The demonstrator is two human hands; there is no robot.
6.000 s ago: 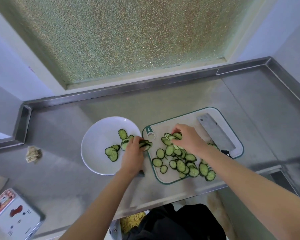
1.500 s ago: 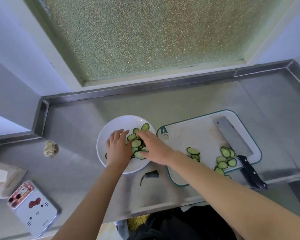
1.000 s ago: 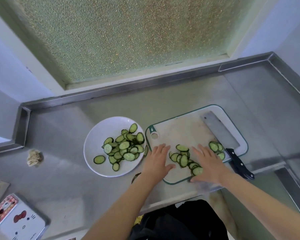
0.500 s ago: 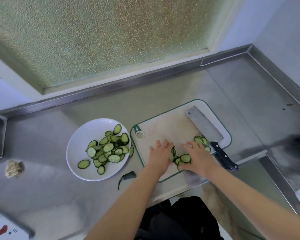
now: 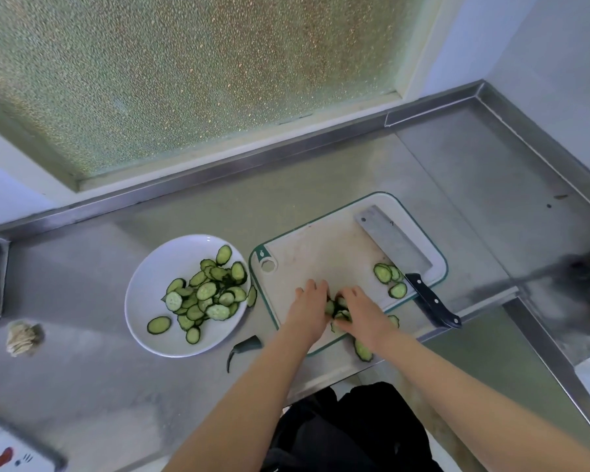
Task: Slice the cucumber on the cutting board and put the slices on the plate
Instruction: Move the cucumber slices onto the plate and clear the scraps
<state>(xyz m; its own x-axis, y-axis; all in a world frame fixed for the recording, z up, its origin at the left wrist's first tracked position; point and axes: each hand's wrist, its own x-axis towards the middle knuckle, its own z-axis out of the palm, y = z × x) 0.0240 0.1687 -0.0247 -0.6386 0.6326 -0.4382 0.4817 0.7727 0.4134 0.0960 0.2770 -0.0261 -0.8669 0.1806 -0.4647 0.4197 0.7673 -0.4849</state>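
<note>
A white plate [image 5: 150,277] on the steel counter holds a heap of cucumber slices [image 5: 206,294]. To its right lies the white cutting board [image 5: 321,253] with a green rim. My left hand [image 5: 309,306] and my right hand [image 5: 363,313] press together near the board's front edge, cupping a small bunch of cucumber slices [image 5: 338,310] between them. A few more slices [image 5: 387,275] lie by the cleaver [image 5: 394,241]. One slice [image 5: 362,349] lies at the board's front edge under my right wrist.
The cleaver's black handle [image 5: 433,306] juts over the board's right front corner. A dark cucumber end [image 5: 244,345] lies on the counter between plate and board. One slice [image 5: 251,296] sits at the plate's right rim. A crumpled scrap [image 5: 23,337] rests far left.
Both hands have drawn closer together, gathering the loose slices on the board into a tight bunch between them. Earlier, a handful was dropped on the plate.
</note>
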